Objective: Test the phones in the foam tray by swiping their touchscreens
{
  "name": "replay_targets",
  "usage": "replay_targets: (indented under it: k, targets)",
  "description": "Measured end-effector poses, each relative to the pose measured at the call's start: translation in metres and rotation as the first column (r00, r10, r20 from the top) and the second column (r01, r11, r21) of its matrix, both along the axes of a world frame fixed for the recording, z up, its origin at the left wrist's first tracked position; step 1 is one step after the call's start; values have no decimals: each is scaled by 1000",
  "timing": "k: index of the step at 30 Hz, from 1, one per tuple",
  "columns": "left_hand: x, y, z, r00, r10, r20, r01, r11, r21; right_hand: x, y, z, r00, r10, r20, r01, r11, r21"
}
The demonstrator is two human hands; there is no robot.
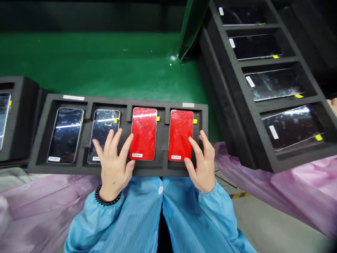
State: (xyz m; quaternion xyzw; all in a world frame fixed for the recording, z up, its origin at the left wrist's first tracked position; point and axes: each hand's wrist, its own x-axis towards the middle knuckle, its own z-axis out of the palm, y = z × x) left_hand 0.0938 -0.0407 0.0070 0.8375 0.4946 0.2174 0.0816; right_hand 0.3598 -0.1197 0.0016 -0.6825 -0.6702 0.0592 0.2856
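A black foam tray (pixel 105 170) lies before me with several phones in its slots. Two phones show plain red screens: one red-screen phone (pixel 144 135) right of centre and another red-screen phone (pixel 180 133) in the rightmost slot. The dark phone (pixel 65 135) at the left and the dark phone (pixel 105 117) beside it have unlit screens. My left hand (pixel 114 165) is spread over the lower part of the second dark phone, its thumb and index finger by the first red phone's left edge. My right hand (pixel 202 163) is open, fingertips at the rightmost phone's right edge.
A stack of black foam trays (pixel 237 116) with dark phones stands at the right, beside a green post (pixel 193 26). Another tray (pixel 19 119) is at the far left. The bench (pixel 105 66) is green. People in pink sleeves (pixel 52 207) sit on both sides.
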Motion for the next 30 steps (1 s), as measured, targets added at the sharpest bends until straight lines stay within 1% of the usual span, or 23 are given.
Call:
replay_targets:
  k: [4,7,10,12,14,16,19,22,24,25,27,28,30]
  targets:
    - [-4,-3,-3,999,-43,13,42,994,98,4,-3,-1,1000,4,18,-5,999,36]
    - [-9,-7,-13,997,-74,26,68,980,188,4,-6,-8,1000,-15,22,13,997,76]
    - [-15,-11,-25,993,-93,71,65,941,333,3,-8,-16,999,-41,16,39,992,116]
    - [-20,-14,-32,992,-104,67,69,914,401,3,-9,-20,998,-57,10,55,990,133]
    - [-24,-17,-36,994,-105,41,78,906,415,3,-9,-22,998,-65,2,64,988,143]
    - [-26,-19,-40,997,-81,14,68,912,405,3,-8,-22,998,-68,-7,68,987,145]
    - [-27,-21,-43,999,-41,20,32,938,346,2,-7,-22,998,-70,-9,70,987,147]
    - [-26,-22,-43,997,13,77,-32,966,256,1,-7,-21,998,-65,10,63,988,138]
    - [-28,-22,-42,996,42,78,-58,972,228,1,-8,-22,998,-45,38,40,992,118]
    - [-30,-22,-42,996,32,77,-50,971,234,2,-8,-23,998,-23,56,16,993,115]
    - [-39,-23,-45,997,-36,64,16,958,286,4,-10,-24,995,49,86,-60,989,136]
    - [-44,-24,-48,997,-70,41,52,944,327,6,-11,-25,991,96,96,-110,981,158]
    - [-54,-26,-52,994,-99,-34,104,905,411,10,-13,-24,979,176,107,-195,959,206]
